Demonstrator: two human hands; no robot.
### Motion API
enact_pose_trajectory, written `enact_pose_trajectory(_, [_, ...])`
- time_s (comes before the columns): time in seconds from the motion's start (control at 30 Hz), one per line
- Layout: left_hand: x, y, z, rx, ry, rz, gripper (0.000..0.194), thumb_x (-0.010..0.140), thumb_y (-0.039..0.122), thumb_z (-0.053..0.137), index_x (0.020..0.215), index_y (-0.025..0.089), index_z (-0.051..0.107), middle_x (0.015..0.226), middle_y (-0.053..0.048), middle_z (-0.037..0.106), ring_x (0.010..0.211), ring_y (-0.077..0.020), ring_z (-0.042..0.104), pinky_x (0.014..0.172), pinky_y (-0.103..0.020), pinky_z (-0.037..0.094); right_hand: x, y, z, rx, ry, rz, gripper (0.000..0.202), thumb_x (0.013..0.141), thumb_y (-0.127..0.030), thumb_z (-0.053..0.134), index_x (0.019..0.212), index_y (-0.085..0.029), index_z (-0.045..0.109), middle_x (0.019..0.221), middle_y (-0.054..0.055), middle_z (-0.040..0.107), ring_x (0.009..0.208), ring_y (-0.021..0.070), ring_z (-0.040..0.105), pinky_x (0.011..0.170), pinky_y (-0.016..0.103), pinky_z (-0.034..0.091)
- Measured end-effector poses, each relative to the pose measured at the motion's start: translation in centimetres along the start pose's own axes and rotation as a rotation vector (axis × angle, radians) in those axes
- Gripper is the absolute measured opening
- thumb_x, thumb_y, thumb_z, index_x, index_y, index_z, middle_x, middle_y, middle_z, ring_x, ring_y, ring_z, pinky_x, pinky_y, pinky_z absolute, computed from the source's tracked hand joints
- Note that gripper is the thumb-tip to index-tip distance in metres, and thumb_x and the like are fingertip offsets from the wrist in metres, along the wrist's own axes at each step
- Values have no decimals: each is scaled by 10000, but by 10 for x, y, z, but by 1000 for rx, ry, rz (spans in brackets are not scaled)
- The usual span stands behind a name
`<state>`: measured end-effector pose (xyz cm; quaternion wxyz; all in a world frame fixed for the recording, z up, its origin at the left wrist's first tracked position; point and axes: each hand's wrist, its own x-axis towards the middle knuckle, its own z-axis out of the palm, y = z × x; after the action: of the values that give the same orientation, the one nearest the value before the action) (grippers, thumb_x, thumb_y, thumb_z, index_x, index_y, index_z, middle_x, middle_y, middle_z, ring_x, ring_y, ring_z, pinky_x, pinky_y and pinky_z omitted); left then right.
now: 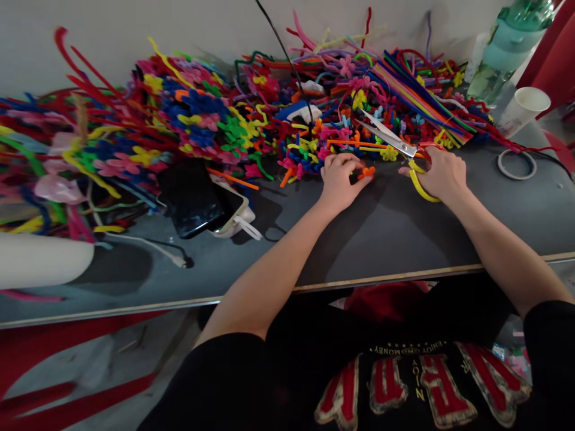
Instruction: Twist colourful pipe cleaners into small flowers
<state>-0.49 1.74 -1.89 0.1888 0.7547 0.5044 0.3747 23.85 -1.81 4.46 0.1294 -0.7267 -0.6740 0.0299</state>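
My right hand (pixel 442 173) grips a pair of scissors (pixel 395 142) with one yellow and one orange handle. Its blades stand apart and point up and to the left, over the near edge of the pipe-cleaner pile. Just above the dark tabletop, my left hand (pixel 339 179) has its fingers bent, with a small orange pipe-cleaner flower (pixel 367 172) between thumb and fingertips. Beyond both hands lie a loose orange pipe cleaner (pixel 357 144) and a yellow flower (pixel 389 154).
Colourful pipe cleaners and flowers (pixel 197 117) heap along the wall. A bundle of straight pipe cleaners (pixel 417 96), a paper cup (pixel 523 111), a green bottle (pixel 503 54) and a tape ring (pixel 516 164) are at right. A black phone (pixel 191 200) and a white cable (pixel 153 244) lie left.
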Motion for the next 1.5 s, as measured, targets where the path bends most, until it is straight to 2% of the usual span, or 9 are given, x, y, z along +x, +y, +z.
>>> enact_pose_trajectory(0.1, [-1,10,-4,-155,31,8,210,835,402,737,880,221,641,988,-71,690,1036,-250,613,942,-387,489,0,1,1,46,-5,-15,650,809,-746,519,1129,-195,649,910,135,699,867,315,639,741,404,429])
enact_pose_trajectory(0.27, [-4,20,-3,-455,87,-55,347,876,554,660,988,230,606,968,-43,698,937,-184,688,825,-308,537,-2,2,-4,112,-56,-113,629,824,-745,485,1138,-218,626,845,81,692,806,266,625,709,351,398])
enact_pose_trajectory(0.37, [-4,24,-2,-619,17,-141,347,889,572,641,969,237,603,894,-25,701,835,-154,688,714,-275,539,-5,0,-7,107,-88,-187,671,809,-776,473,1169,-225,604,910,90,700,834,266,629,722,348,405])
enact_pose_trajectory(0.57, [-7,41,-12,-987,-112,-354,190,915,396,663,857,222,613,706,12,614,656,-106,615,572,-230,474,1,7,5,114,22,-373,996,723,-906,458,1343,-127,485,1255,219,608,1134,382,582,905,493,467])
enact_pose_trajectory(0.67, [-9,53,-17,-1242,-168,-472,173,837,292,746,793,190,614,651,34,579,599,-80,567,549,-197,434,9,19,19,218,133,-501,1020,720,-929,422,1343,-122,462,1232,215,603,1131,388,587,944,565,467])
enact_pose_trajectory(0.77, [-10,61,-20,-1390,-212,-567,118,819,194,734,776,174,626,627,39,571,586,-73,559,549,-189,417,12,24,27,238,155,-543,987,734,-922,413,1329,-136,460,1172,193,618,1108,382,599,957,589,468])
enact_pose_trajectory(0.97, [-7,65,-17,-1407,-187,-710,139,868,129,653,734,161,634,618,30,578,538,-63,530,523,-184,389,6,13,23,140,174,-506,959,696,-915,489,1287,-160,486,1188,188,620,1126,393,588,1018,591,433])
enact_pose_trajectory(1.27, [-3,57,-14,-1344,-107,-692,221,830,96,703,634,147,616,588,30,571,509,-51,489,507,-193,350,10,17,26,112,145,-477,954,742,-819,559,1382,-126,419,1276,221,558,1229,418,530,1054,608,382])
enact_pose_trajectory(1.5, [-3,57,-16,-1392,-180,-686,197,846,105,669,658,147,623,575,21,572,518,-66,510,497,-195,368,8,13,24,138,141,-477,976,688,-812,635,1362,-133,437,1275,219,572,1219,417,546,1071,612,385])
